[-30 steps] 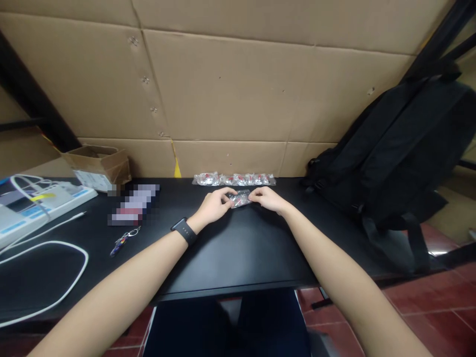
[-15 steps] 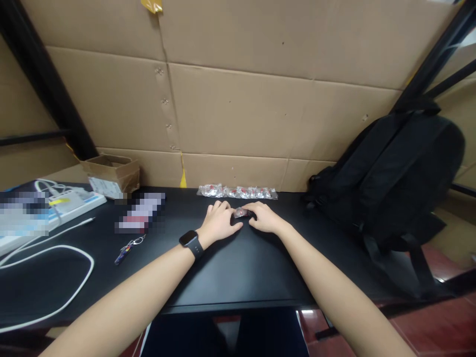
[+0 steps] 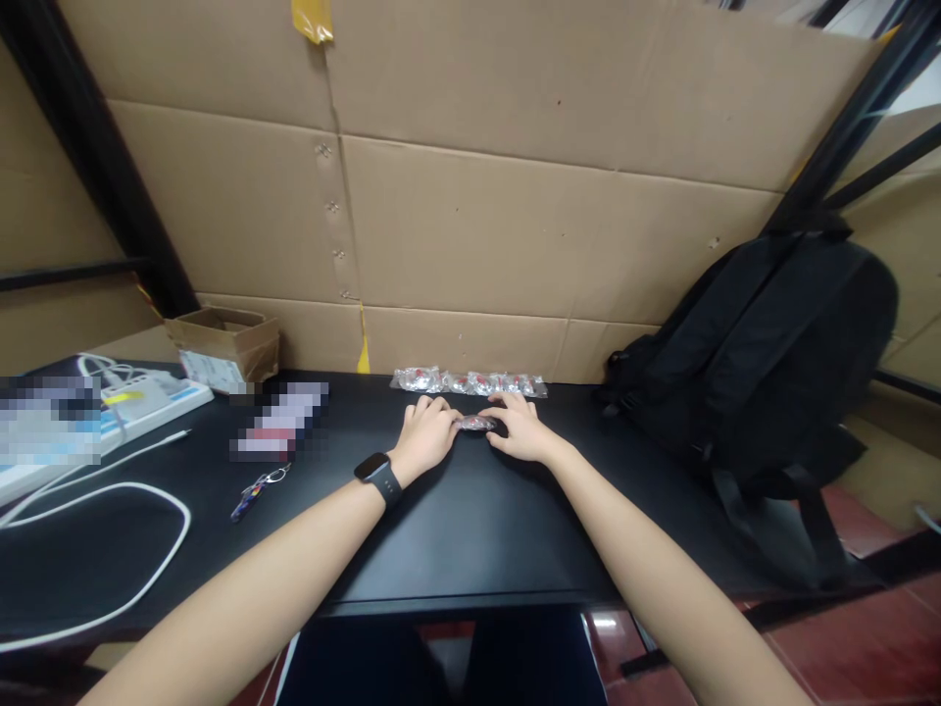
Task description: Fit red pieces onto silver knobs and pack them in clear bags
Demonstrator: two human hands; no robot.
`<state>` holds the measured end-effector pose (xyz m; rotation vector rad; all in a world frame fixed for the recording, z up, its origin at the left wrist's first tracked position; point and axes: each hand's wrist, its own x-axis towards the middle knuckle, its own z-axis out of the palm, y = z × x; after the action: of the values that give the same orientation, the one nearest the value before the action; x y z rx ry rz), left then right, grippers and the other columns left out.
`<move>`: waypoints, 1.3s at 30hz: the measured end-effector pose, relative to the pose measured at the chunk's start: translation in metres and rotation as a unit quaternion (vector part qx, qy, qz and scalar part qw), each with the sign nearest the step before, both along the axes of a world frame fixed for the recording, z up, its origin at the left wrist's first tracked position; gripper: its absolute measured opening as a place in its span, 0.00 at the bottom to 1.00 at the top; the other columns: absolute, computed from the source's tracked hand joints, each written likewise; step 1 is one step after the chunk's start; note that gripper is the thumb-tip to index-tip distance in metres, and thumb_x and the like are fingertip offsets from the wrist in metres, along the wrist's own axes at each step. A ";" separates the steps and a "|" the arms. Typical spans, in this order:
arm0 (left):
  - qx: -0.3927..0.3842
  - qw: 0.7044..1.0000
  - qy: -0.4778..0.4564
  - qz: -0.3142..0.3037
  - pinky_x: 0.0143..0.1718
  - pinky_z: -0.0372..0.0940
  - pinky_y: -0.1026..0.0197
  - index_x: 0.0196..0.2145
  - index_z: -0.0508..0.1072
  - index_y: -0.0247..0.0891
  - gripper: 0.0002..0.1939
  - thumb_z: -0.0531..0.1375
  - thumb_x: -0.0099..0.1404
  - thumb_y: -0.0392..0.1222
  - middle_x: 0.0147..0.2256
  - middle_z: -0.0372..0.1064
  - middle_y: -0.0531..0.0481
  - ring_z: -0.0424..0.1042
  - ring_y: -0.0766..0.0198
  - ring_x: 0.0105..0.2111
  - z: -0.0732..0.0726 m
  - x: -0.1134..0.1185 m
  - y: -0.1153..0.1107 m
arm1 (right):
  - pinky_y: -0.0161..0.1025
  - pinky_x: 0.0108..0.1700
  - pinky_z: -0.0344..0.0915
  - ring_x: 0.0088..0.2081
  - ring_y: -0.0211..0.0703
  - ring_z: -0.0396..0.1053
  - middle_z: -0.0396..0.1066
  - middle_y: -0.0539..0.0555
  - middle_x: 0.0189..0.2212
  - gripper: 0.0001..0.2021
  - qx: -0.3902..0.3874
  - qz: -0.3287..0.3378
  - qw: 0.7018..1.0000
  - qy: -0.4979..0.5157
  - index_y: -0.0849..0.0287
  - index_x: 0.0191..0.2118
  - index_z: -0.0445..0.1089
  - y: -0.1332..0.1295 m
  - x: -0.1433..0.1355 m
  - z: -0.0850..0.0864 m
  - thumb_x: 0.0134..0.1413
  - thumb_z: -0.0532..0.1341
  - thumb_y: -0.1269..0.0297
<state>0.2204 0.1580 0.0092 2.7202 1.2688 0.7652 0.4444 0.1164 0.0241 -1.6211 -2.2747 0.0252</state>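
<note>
Between my hands is a small clear plastic packet (image 3: 474, 424) with a reddish mark on it. My left hand (image 3: 427, 432), with a black watch (image 3: 376, 477) on its wrist, grips the packet's left end with the fingertips. On the other side, my right hand (image 3: 519, 428) pinches the right end between thumb and index finger, its other fingers stretched out. What lies inside the packet is too small to tell. Just behind the hands, a row of similar shiny packets (image 3: 470, 381) with red marks lies along the back of the black table (image 3: 470, 559).
A black backpack (image 3: 765, 343) fills the right side. On the left are an open cardboard box (image 3: 227, 348), a keychain (image 3: 254, 493), a blurred-out flat item (image 3: 283, 422) and a white cable (image 3: 158, 490). Cardboard panels (image 3: 470, 235) rise behind the table.
The left thumb has drawn in from its outstretched position toward the packet. The packet now looks flatter and stretches between both hands. The view has shifted slightly.
</note>
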 end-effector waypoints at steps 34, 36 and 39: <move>0.075 0.987 0.087 -0.113 0.53 0.58 0.49 0.54 0.73 0.45 0.18 0.50 0.74 0.48 0.58 0.67 0.45 0.66 0.52 0.55 0.011 0.002 -0.001 | 0.35 0.36 0.63 0.31 0.42 0.72 0.75 0.50 0.28 0.14 0.026 -0.126 0.979 0.156 0.56 0.51 0.69 0.024 -0.022 -0.014 0.60 0.62 0.63; 0.074 0.989 0.096 -0.086 0.56 0.56 0.46 0.57 0.71 0.44 0.21 0.48 0.74 0.50 0.62 0.64 0.44 0.62 0.50 0.60 0.006 0.002 0.004 | 0.36 0.37 0.63 0.33 0.43 0.73 0.75 0.51 0.31 0.12 0.026 -0.135 0.979 0.154 0.55 0.50 0.70 0.024 -0.016 -0.011 0.60 0.61 0.62; 0.042 0.992 0.106 -0.055 0.59 0.54 0.42 0.62 0.66 0.44 0.25 0.44 0.75 0.55 0.67 0.56 0.44 0.54 0.47 0.66 -0.001 0.001 0.013 | 0.36 0.40 0.65 0.35 0.42 0.73 0.76 0.52 0.32 0.09 0.012 -0.132 0.979 0.154 0.55 0.44 0.73 0.024 -0.003 -0.008 0.57 0.62 0.66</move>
<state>0.2213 0.1706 0.0082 2.9782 1.1313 0.5438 0.4416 0.1400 0.0158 -1.7568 -1.8115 0.1710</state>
